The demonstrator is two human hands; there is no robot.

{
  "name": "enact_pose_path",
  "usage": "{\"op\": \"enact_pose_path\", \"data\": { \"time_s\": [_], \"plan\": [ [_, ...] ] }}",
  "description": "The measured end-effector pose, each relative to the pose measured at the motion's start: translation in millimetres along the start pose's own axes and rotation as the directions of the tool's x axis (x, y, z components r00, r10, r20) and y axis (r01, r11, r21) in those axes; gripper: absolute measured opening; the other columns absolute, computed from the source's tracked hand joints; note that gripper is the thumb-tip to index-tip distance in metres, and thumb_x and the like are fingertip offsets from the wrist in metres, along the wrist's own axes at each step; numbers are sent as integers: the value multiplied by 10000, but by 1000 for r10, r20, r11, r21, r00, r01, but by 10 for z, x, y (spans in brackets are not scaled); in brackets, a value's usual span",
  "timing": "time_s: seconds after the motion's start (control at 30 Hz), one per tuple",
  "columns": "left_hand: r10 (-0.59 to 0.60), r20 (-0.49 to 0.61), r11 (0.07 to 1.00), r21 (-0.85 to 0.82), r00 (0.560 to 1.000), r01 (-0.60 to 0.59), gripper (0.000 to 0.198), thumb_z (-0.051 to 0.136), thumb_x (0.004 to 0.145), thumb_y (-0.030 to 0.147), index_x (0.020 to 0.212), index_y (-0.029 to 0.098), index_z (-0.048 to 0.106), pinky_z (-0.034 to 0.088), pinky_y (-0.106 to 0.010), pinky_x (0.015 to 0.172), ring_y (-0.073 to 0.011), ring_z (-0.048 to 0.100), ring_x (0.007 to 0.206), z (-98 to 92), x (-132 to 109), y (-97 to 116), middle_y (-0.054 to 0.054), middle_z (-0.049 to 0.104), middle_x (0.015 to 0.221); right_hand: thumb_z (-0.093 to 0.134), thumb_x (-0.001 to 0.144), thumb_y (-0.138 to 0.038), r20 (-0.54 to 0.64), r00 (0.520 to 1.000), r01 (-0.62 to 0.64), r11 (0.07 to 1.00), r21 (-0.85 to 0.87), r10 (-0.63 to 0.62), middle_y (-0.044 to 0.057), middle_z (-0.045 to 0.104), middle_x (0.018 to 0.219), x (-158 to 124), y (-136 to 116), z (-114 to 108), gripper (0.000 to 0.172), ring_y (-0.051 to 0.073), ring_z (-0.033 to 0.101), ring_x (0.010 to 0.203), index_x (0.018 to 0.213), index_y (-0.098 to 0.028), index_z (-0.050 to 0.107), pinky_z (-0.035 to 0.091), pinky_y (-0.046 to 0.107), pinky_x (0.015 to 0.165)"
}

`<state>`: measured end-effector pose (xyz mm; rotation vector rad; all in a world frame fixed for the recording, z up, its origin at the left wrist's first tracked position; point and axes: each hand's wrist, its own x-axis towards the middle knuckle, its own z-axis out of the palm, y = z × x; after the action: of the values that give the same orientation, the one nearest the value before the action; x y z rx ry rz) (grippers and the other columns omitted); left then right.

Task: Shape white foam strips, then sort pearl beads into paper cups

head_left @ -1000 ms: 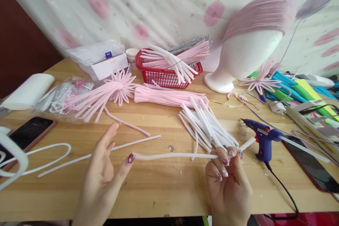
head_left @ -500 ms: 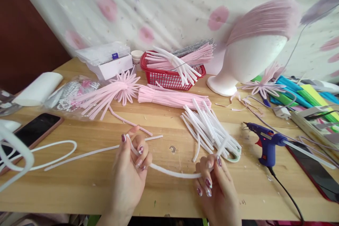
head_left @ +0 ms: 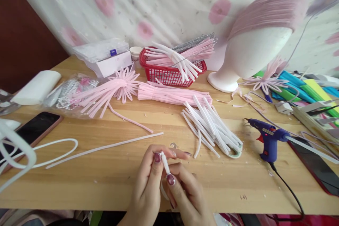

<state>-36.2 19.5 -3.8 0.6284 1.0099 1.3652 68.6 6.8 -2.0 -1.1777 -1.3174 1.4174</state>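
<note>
The left hand [head_left: 149, 183] and right hand [head_left: 186, 194] meet at the near edge of the worktop [head_left: 106, 180]. Both pinch one white pipe cleaner [head_left: 165, 164], which is bent between their fingertips. Beyond the right hand lies one bundle of white pipe cleaners [head_left: 212, 127], and one blue glue gun [head_left: 267, 137] stands further right. Far beyond both hands, one red basket [head_left: 169, 77] holds pink and white stems. One phone [head_left: 34, 130] lies well to the left.

Beneath the hands [head_left: 165, 187], a light wooden bench [head_left: 106, 180], grain running sideways. Beyond the hands, a pale cloth backdrop [head_left: 172, 3] with pink and purple blotches, hanging in folds. Far to their left, a dark reddish-brown wall [head_left: 18, 24]. Lit softly and evenly.
</note>
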Motion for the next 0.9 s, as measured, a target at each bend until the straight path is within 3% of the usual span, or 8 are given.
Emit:
{"op": "enact_pose_path", "data": {
  "time_s": [0.2,0.37,0.53,0.63,0.8,0.9],
  "plan": [
    [-32,24,998,-51,999,33,319,560,912,552,863,243,620,541,-324,796,-210,686,864,16,-65,-9,-44,708,857,541,955,-442,-69,993,94,992,-88,-100,27,653,720,-3,108,24,254,194,617,661,1035,-307,740,527,292,650],
    [91,130,994,50,987,-98,305,516,953,494,886,224,641,517,-366,889,-231,653,957,-20,-45,-4,-79,689,916,483,987,-449,6,998,62,997,-47,-61,7,637,649,-7,119,10,321,161,530,488,1209,-347,692,455,240,455],
    [141,204,977,130,969,-170,324,425,1005,436,918,211,641,486,-374,934,-224,634,985,-34,-49,25,-85,684,953,516,991,-362,-25,986,163,978,-133,-168,17,738,909,0,43,-11,265,185,670,812,1183,-386,697,546,267,782],
    [145,238,975,132,960,-180,321,393,1021,404,927,213,634,475,-364,944,-213,629,992,-29,-55,30,-78,681,961,511,996,-326,-22,982,183,969,-164,-189,8,738,930,-13,32,-33,267,170,660,816,1189,-377,689,533,243,802],
    [116,200,993,-1,973,-118,312,482,988,416,791,208,605,490,-362,928,-212,644,955,-15,-44,-2,-57,676,843,485,1008,-337,1,980,196,964,-180,-199,11,711,962,-4,96,-28,262,164,649,868,1203,-345,661,508,227,791],
    [36,95,982,-187,995,-17,313,580,939,428,722,204,598,521,-350,899,-189,674,867,-20,1,32,-14,652,725,487,1005,-373,37,990,144,974,-173,-139,-2,644,794,20,128,-19,211,156,624,784,1053,-262,659,482,222,709]
  ]
}}
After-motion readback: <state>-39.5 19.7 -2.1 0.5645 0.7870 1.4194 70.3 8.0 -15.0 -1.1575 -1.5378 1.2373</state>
